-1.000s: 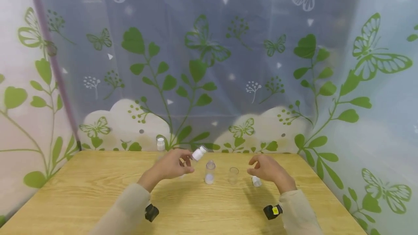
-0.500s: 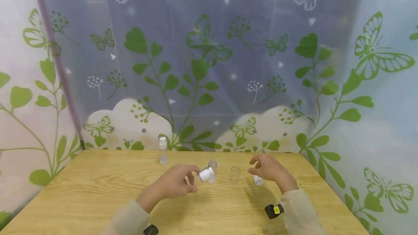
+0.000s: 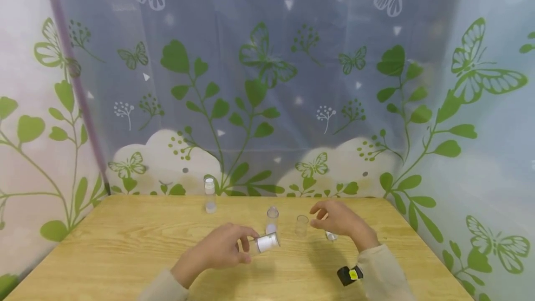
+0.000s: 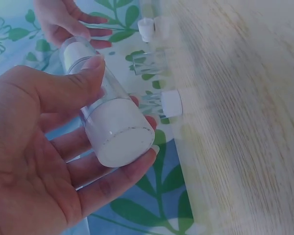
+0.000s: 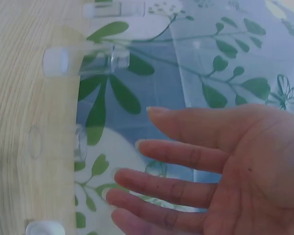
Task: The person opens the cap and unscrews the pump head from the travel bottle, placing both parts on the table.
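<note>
My left hand (image 3: 219, 247) pinches a clear bottle (image 3: 266, 242) between thumb and fingers, tilted sideways above the table. In the left wrist view the bottle (image 4: 120, 129) shows its white base toward the camera and a white part under its clear top. My right hand (image 3: 339, 218) holds nothing; in the right wrist view its fingers (image 5: 171, 188) are loosely extended. It hovers beside an upright clear cap (image 3: 302, 226) and a small white piece (image 3: 331, 235), partly hidden by the hand. Behind the held bottle stands a clear bottle (image 3: 272, 217) with a white base.
Another clear bottle (image 3: 210, 197) with a white top stands at the back left of the wooden table (image 3: 138, 245). Patterned curtains (image 3: 267, 120) with leaves and butterflies rise behind the table and along both sides.
My left hand has brought the held bottle down and nearer, tipping it toward horizontal with its top to the right. My right hand has shifted slightly left.
</note>
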`<state>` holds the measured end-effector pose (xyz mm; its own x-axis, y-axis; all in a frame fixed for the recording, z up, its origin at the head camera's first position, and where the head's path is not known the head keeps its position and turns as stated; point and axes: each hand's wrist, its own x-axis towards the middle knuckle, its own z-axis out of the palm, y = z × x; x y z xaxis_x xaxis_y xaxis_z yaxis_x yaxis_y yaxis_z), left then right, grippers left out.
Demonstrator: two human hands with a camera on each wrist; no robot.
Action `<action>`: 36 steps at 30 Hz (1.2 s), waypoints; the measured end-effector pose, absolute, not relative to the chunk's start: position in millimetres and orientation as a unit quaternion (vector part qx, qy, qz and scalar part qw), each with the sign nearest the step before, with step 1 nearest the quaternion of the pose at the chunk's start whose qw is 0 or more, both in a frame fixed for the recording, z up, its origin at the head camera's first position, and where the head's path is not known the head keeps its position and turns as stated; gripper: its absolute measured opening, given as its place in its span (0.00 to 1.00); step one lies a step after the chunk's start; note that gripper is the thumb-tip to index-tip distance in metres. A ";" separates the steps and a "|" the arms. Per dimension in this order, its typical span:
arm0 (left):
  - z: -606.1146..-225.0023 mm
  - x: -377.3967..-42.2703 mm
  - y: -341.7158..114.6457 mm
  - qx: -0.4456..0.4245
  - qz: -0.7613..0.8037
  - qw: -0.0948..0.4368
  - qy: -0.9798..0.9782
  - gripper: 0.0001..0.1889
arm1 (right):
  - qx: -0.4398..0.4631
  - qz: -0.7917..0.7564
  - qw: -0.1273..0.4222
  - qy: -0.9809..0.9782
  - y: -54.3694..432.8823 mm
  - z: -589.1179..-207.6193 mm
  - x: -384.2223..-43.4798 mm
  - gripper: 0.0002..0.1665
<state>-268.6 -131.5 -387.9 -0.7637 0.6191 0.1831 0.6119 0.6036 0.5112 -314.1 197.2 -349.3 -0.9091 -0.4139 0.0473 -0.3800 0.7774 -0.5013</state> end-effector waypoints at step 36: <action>-389.9 -246.3 -120.4 0.360 0.228 -0.010 0.904 0.19 | -0.436 -0.305 0.093 0.842 128.2 -371.1 -271.5 0.17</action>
